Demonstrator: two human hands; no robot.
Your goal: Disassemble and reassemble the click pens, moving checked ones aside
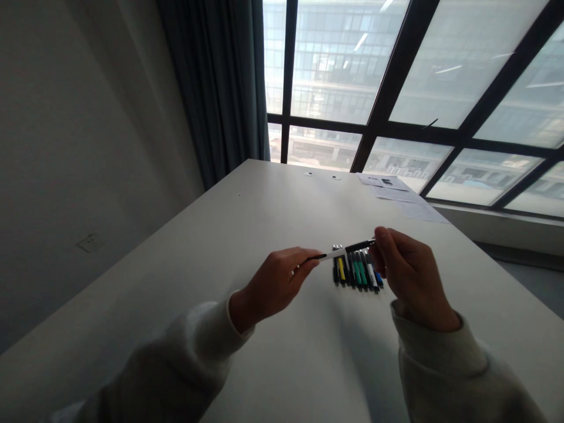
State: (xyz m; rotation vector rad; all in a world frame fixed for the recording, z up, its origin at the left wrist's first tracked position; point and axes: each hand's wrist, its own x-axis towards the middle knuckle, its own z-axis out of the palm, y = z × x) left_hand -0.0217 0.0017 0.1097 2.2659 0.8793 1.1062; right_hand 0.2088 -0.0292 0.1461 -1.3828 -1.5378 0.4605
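A black-and-white pen (337, 253) is held in the air between my two hands, its right end tilted slightly up. My left hand (275, 279) pinches the dark end on the left between thumb and fingers. At the other end, the thumb and fingers of my right hand (408, 270) are closed on the black part near the tip. Behind and below the pen, several pens (359, 270) lie side by side in a row on the white table (273, 217). Among them are yellow, green, white and blue barrels with black ends. My right hand partly covers the row's right end.
Printed papers (394, 191) lie at the table's far right edge. Two small white pieces with dark spots (309, 174) are near the far edge. Beyond stand a large window (339, 64) and a dark curtain (220, 76). A wall socket (89, 242) is at left.
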